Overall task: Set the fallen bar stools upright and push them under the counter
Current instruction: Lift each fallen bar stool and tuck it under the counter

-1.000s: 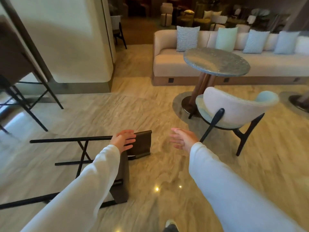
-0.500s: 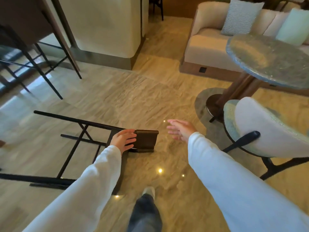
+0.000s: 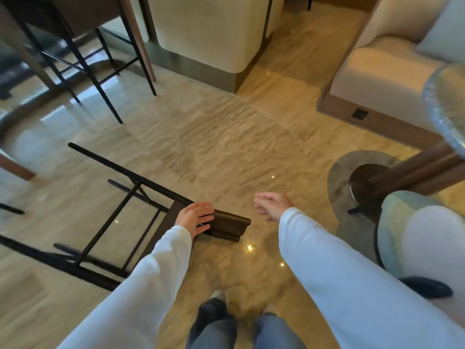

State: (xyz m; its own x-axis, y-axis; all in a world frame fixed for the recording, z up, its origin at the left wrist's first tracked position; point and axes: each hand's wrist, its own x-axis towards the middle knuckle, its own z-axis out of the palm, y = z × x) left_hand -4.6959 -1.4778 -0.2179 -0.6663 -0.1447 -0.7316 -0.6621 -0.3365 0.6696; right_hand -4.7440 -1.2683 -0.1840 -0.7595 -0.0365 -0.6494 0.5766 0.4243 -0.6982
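Observation:
A fallen bar stool (image 3: 227,226) lies on its side on the marble floor, its dark brown seat and low backrest toward me and its thin black metal legs (image 3: 110,217) stretching off to the left. My left hand (image 3: 195,217) lies over the top of the brown backrest, fingers spread and only slightly bent; a firm grip is not visible. To the right, my right hand (image 3: 273,206) hovers in the air with relaxed fingers, a short gap from the backrest's end, holding nothing.
An upright bar stool (image 3: 83,61) stands under the counter (image 3: 136,34) at the upper left. A cream pillar base (image 3: 214,46) rises behind. A round pedestal table (image 3: 372,182), a padded chair (image 3: 422,238) and a sofa (image 3: 377,79) crowd the right side.
I have stepped closer and tilted my view down, so my legs now show. My left hand stays on the stool's backrest; my right hand stays raised beside it. The stool still lies on the floor.

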